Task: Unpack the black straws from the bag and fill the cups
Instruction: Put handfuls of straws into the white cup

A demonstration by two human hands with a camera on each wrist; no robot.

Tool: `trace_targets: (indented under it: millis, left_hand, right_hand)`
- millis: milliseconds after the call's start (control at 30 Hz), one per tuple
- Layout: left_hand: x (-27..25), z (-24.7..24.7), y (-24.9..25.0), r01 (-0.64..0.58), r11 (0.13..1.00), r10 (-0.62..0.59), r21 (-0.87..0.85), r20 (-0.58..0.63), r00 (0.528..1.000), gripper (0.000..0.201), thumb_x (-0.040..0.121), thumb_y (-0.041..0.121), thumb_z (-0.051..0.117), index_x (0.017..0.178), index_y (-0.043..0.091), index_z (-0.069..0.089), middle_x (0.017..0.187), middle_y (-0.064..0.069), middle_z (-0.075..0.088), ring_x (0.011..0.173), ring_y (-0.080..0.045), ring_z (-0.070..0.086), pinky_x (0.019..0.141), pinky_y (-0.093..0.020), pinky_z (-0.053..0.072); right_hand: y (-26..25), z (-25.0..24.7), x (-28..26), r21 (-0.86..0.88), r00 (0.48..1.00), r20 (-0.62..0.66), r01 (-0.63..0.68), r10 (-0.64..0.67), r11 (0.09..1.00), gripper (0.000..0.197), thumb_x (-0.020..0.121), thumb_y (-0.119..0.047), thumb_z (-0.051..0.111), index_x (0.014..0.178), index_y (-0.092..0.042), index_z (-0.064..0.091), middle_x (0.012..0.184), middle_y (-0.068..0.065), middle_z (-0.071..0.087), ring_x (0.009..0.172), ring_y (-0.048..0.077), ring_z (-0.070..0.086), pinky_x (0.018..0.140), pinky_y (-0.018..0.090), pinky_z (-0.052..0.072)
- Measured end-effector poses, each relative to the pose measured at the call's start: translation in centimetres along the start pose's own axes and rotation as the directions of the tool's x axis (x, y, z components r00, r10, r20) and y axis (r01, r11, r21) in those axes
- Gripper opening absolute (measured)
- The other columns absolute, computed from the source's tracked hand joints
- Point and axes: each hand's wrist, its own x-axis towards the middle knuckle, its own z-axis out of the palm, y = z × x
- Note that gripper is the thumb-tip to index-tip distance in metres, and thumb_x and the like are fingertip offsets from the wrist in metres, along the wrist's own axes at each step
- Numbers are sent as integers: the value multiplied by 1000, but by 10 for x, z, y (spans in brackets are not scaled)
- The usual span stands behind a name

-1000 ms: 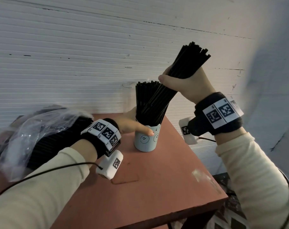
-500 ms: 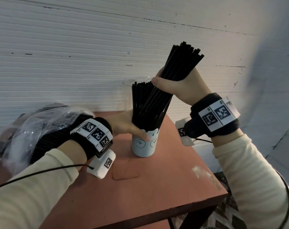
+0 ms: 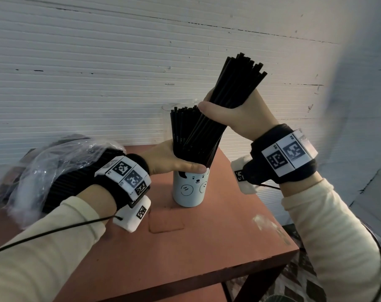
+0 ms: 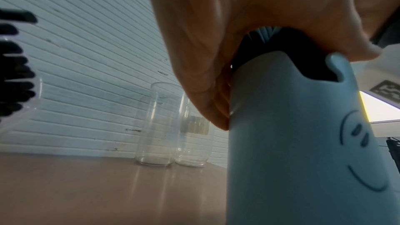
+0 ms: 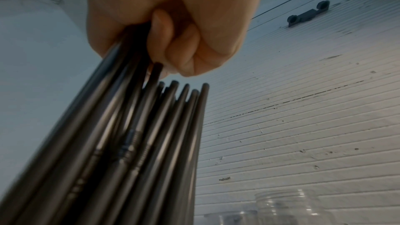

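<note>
A pale blue cylindrical cup with a cartoon bear face (image 3: pixel 190 188) stands upright on the reddish-brown table top (image 3: pixel 196 247), and everything else is placed from it. Packed into its mouth is a dense upright bunch of black plastic straws (image 3: pixel 183 129), their tops level and well above the rim. The left hand (image 3: pixel 165 159) wraps around these straws just above the cup's rim, thumb lying across the front and touching the rim, fingers curled around the far side; the left wrist view shows the fingers (image 4: pixel 207 91) reaching down beside the cup's (image 4: pixel 292 143) upper wall. Above and to the right of the cup, the right hand (image 3: pixel 237 118) is clamped tight around a second bundle of black straws (image 3: pixel 239 81), which leans to the right with its lower ends going down into the cup among the upright ones. The right wrist view shows the fingers (image 5: pixel 177 47) curled hard around that bundle (image 5: pixel 121 143). To the left of the cup, behind the left forearm, a crumpled clear plastic bag (image 3: pixel 54 162) lies on the table with more black straws inside. Behind the cup, against the white ribbed wall (image 3: pixel 98 62), stand two clear empty jars (image 4: pixel 155 126), side by side and near each other.
</note>
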Motion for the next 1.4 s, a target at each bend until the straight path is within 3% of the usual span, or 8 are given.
trace_targets:
  millis: [333, 467, 667, 900, 1067, 1167, 1233, 1400]
  left_hand:
    - [-8, -15, -5, 0, 1000, 0, 1, 192, 981, 77, 70, 26, 85, 135, 30, 46, 128, 14, 59, 121, 0, 53, 98, -24, 46]
    - [-6, -17, -1, -22, 998, 10, 56, 203, 979, 54, 71, 32, 78, 121, 34, 58, 122, 15, 64, 118, 2, 55, 99, -21, 43]
    - [2, -15, -1, -71, 996, 58, 57, 196, 979, 35, 72, 29, 79, 104, 31, 65, 103, 14, 71, 109, -5, 62, 93, -26, 48]
    - [-4, -20, 3, -57, 995, 35, 77, 261, 965, 41, 71, 28, 78, 107, 36, 60, 109, 19, 66, 105, 10, 58, 84, -10, 47]
    - [-12, -31, -4, -18, 999, 7, 32, 308, 951, 34, 70, 32, 73, 101, 45, 68, 110, 13, 68, 112, -8, 59, 101, -36, 45]
    - [-11, -31, -7, -23, 1000, 27, -19, 295, 955, 35, 77, 23, 73, 108, 39, 68, 116, 12, 68, 116, -8, 59, 98, -30, 44]
    - [-10, -30, -6, -24, 999, 31, -29, 282, 959, 42, 74, 29, 76, 114, 32, 64, 118, 10, 68, 117, -8, 59, 96, -28, 45]
    - [-3, -24, -6, -35, 997, 49, -67, 224, 973, 60, 65, 35, 78, 120, 23, 60, 119, 6, 67, 119, -11, 58, 100, -32, 46]
  right_hand:
    - [5, -6, -6, 3, 1000, -2, -10, 10, 1000, 11, 86, -11, 70, 84, -1, 67, 81, 5, 69, 75, 7, 66, 69, 18, 52]
    - [2, -5, -7, -4, 1000, 0, -8, 8, 1000, 12, 86, -11, 69, 83, 1, 67, 81, 9, 69, 73, 7, 66, 67, 17, 53]
    - [-5, -1, -12, 16, 1000, 8, 11, -11, 1000, 6, 85, -8, 70, 79, -7, 66, 73, -7, 66, 71, 0, 64, 64, 12, 48]
    - [-1, -1, -13, 30, 999, -40, 7, -6, 1000, 8, 84, -5, 69, 80, 0, 66, 74, -2, 67, 71, 3, 65, 66, 15, 51]
    - [5, -6, -15, 48, 996, -87, -20, 24, 999, 6, 84, -6, 69, 79, -4, 66, 75, -3, 67, 71, 3, 66, 65, 16, 51]
    - [5, -6, -15, 46, 996, -83, -16, 19, 999, 9, 84, -6, 69, 77, -9, 65, 74, -4, 66, 71, 3, 66, 65, 16, 51]
    - [5, -5, -15, 42, 997, -77, -16, 19, 999, 10, 85, -6, 68, 76, -11, 64, 74, -6, 66, 71, 2, 66, 65, 16, 51]
    - [3, -2, -12, 35, 997, -81, -6, 9, 999, 9, 85, -6, 67, 78, 0, 65, 74, -1, 66, 70, 3, 65, 66, 16, 51]
